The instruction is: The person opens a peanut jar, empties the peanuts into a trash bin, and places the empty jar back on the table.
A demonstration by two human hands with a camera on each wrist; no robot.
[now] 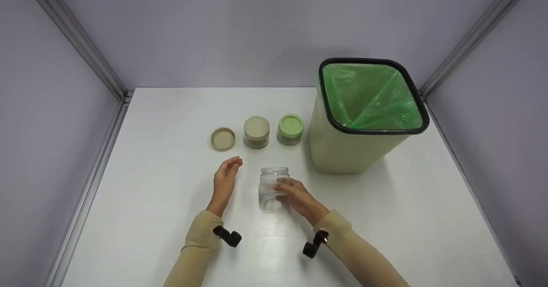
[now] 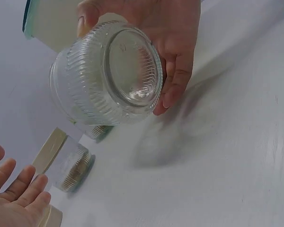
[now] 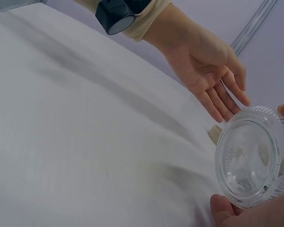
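White table point(image 1: 150, 192) under the head camera, clear glass jar point(image 1: 274, 187) gripped by right hand point(image 1: 299, 199) near the bin point(image 1: 342, 150), left hand point(image 1: 225, 180) beside it with fingers loosely apart, left-wrist view: jar lifted and tilted, right fingers point(image 2: 177, 75) curled round it, right-wrist view: jar's base facing the lens, left palm open behind.

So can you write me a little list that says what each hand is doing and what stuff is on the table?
right hand: grips the clear ribbed glass jar, no lid on it
left hand: fingers straight, holds nothing, beside the jar
loose beige round lid: flat on the white table
beige-lidded small jar: upright, next to the loose lid
green-lidded small jar: upright, beside the bin
cream bin with green bag liner: far right of the table
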